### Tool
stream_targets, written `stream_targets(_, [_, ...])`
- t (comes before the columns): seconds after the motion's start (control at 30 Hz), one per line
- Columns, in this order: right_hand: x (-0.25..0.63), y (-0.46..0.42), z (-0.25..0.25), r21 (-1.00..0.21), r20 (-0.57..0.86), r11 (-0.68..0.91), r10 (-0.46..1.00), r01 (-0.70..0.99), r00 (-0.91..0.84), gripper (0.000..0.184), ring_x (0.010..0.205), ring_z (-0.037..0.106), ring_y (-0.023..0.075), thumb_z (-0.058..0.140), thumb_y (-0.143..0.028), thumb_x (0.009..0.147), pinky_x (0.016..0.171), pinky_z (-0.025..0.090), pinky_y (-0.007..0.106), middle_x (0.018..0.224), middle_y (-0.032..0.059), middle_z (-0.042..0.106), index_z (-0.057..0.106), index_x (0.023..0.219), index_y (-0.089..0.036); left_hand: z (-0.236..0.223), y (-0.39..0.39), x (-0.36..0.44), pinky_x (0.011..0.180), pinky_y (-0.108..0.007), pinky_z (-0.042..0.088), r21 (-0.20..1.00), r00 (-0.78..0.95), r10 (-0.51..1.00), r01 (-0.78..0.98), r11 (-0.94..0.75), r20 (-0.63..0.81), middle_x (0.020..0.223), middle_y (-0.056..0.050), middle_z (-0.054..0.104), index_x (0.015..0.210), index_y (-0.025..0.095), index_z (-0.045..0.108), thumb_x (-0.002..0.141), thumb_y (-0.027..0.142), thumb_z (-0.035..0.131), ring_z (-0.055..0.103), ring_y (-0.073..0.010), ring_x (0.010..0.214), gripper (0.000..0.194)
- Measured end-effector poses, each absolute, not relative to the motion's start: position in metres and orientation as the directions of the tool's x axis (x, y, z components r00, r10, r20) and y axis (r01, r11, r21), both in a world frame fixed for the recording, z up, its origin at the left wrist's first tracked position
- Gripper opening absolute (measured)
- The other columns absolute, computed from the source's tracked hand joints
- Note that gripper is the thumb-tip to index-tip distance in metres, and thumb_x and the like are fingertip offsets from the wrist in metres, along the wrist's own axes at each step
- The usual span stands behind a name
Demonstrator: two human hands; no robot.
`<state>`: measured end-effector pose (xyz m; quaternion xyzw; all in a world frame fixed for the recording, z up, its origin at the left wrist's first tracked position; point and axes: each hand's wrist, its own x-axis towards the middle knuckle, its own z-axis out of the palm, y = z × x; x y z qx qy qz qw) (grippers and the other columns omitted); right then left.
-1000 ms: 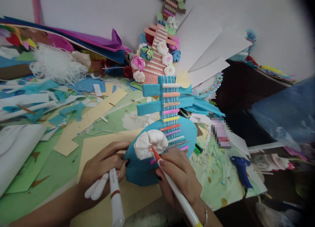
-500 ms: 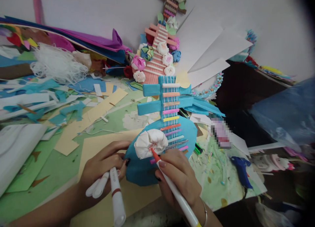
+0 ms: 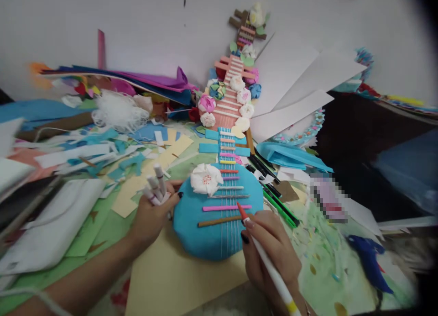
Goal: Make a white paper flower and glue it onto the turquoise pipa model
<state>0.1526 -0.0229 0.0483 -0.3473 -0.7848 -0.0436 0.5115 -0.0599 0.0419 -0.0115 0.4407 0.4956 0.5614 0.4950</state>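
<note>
A blue craft lute (image 3: 205,238) with white strings and coloured strips across its body stands tilted up before me. On its left side sits a white paper flower (image 3: 206,179) with red dots at its centre. My left hand (image 3: 150,215) is closed around several white markers (image 3: 155,188), its thumb against the lute's left edge. In my right hand (image 3: 272,247) is a white marker with a red tip (image 3: 265,259), held like a pen. Its tip is over the lower strips, apart from the flower; I cannot tell whether it touches the lute.
Behind stands a pink craft lute (image 3: 227,103) with paper flowers. A tangle of white string (image 3: 118,110) and paper scraps lie at left, near a white rectangular object (image 3: 58,224). At right are a green cutter (image 3: 282,208) and a blue glue gun (image 3: 369,261).
My right hand has drawn the marker away from the flower, down and to the right. My left hand has turned, so its markers now point upward. The lute has turned to face me more squarely.
</note>
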Motion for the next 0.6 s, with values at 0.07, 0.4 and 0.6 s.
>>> stream_targets(0.07, [0.15,-0.021,0.049,-0.273,0.842,0.745,0.491,0.608,-0.223,0.042,0.077,0.058,0.0178,0.053,0.006,0.073,0.065,0.051,0.034,0.085,0.0082,0.059,0.058,0.11,-0.012,-0.012,0.052,-0.064,0.072,-0.027,0.047,0.973,-0.148,0.988,-0.232,0.01,-0.045,0.088,-0.004,0.067,0.058,0.018,0.051,0.061,0.024,0.07,0.061,-0.0219,0.09,0.02])
stream_targets(0.4, [0.147,-0.016,0.039,-0.261,0.864,0.753,0.461,0.604,-0.201,0.038,0.081,0.06,0.0197,0.054,0.0,0.075,0.066,0.052,0.033,0.09,0.0113,0.06,0.058,0.11,-0.013,-0.008,0.062,-0.069,0.058,-0.02,0.041,0.918,-0.194,0.974,-0.396,0.034,-0.12,0.073,0.002,0.064,0.057,0.016,0.046,0.053,0.022,0.072,0.053,-0.011,0.065,0.027])
stream_targets(0.6, [0.144,-0.011,0.03,-0.266,0.883,0.754,0.441,0.601,-0.162,0.037,0.083,0.06,0.0204,0.053,-0.003,0.077,0.067,0.053,0.034,0.091,0.012,0.06,0.057,0.112,-0.014,-0.007,0.06,-0.069,0.058,-0.021,0.043,0.898,-0.165,0.98,-0.44,0.029,-0.112,0.078,-0.001,0.067,0.06,0.016,0.045,0.054,0.022,0.075,0.056,-0.0121,0.066,0.031])
